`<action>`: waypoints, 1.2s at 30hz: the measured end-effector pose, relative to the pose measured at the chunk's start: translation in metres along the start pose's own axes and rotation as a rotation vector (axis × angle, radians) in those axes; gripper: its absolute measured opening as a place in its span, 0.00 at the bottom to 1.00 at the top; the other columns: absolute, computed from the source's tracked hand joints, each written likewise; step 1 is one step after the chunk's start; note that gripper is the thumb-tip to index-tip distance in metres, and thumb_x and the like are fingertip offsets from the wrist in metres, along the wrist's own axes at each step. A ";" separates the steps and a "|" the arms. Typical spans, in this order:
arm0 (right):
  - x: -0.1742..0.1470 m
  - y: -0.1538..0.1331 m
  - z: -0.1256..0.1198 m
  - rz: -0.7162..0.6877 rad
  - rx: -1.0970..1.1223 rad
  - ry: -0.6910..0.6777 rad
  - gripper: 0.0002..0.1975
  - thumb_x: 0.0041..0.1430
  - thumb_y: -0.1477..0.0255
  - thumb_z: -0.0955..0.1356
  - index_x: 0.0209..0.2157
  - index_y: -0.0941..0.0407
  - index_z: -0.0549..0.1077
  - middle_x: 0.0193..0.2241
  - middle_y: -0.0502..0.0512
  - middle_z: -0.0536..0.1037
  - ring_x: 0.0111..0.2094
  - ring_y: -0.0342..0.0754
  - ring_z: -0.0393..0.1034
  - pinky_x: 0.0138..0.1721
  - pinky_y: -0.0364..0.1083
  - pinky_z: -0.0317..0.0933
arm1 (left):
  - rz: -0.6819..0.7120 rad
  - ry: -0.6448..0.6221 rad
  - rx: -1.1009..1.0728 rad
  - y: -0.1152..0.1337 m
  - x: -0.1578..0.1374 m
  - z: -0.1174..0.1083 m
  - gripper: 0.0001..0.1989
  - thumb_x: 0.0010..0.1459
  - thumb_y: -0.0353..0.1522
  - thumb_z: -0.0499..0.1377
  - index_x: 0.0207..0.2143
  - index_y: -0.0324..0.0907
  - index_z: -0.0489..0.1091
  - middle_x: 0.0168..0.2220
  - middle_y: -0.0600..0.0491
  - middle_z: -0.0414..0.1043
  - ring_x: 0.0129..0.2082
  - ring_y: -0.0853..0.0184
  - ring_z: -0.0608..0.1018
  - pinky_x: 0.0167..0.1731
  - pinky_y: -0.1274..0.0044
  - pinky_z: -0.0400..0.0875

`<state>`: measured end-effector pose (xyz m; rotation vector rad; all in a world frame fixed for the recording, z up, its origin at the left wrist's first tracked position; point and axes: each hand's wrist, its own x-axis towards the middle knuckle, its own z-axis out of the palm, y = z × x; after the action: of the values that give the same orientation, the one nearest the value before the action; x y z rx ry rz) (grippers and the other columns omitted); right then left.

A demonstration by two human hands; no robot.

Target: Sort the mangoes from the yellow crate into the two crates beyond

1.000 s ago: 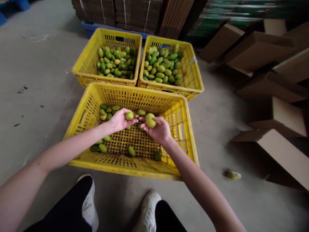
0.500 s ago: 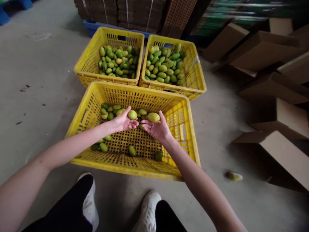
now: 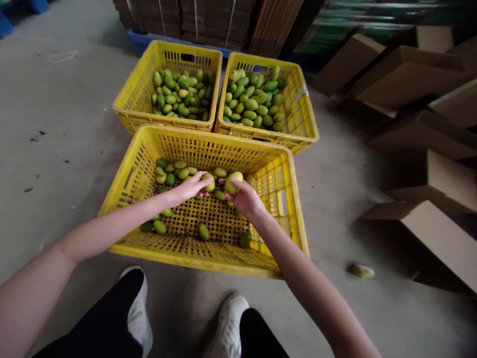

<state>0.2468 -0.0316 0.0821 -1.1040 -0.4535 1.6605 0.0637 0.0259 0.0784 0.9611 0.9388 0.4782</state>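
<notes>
My left hand [image 3: 196, 187] is closed around a yellow-green mango [image 3: 209, 182], gripping it between thumb and fingers. Just to its right, my right hand [image 3: 246, 198] grips another yellow-green mango [image 3: 233, 183], its thumb over the near side. Both hands are inside the near yellow crate [image 3: 204, 263], above its perforated floor, and the two mangoes are a small distance apart. Several mangoes lie along the crate's far side, partly hidden behind my hands. A single mango [image 3: 203, 232] rests near the front wall, and a darker green one [image 3: 245, 240] sits at the right front.
Behind stand two more yellow crates, a left one [image 3: 124, 107] and a right one [image 3: 309, 117], holding many green mangoes. Open cardboard boxes [image 3: 443, 238] line the right side. One mango [image 3: 362, 271] lies on the floor. Bundled flat cardboard [image 3: 208, 22] sits on a blue pallet.
Both hands have turned over from palms up, and the fingers have wrapped around the mangoes. The mangoes have been rotated within the hands. The crates have not moved.
</notes>
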 end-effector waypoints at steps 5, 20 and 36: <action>0.000 0.009 0.000 -0.187 -0.153 0.016 0.25 0.37 0.73 0.79 0.38 0.50 0.68 0.30 0.43 0.76 0.29 0.41 0.69 0.29 0.39 0.64 | 0.359 0.065 0.191 0.005 -0.008 0.004 0.23 0.45 0.31 0.70 0.42 0.44 0.66 0.47 0.52 0.69 0.45 0.68 0.74 0.46 0.77 0.67; -0.004 0.003 -0.001 -0.231 -0.228 -0.065 0.26 0.42 0.74 0.74 0.47 0.49 0.73 0.41 0.47 0.78 0.38 0.46 0.72 0.37 0.44 0.67 | 0.367 0.070 0.183 0.013 -0.010 0.002 0.22 0.45 0.28 0.71 0.45 0.40 0.73 0.47 0.48 0.72 0.43 0.65 0.77 0.49 0.73 0.71; 0.002 -0.006 -0.002 -0.076 0.033 0.028 0.13 0.46 0.62 0.69 0.31 0.54 0.65 0.22 0.48 0.72 0.19 0.44 0.67 0.17 0.42 0.58 | -0.072 -0.128 -0.543 0.021 -0.005 -0.004 0.18 0.62 0.39 0.50 0.44 0.35 0.70 0.42 0.43 0.77 0.39 0.65 0.80 0.39 0.77 0.75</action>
<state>0.2516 -0.0280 0.0846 -1.0712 -0.4430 1.5793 0.0591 0.0350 0.0979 0.4574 0.6734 0.5653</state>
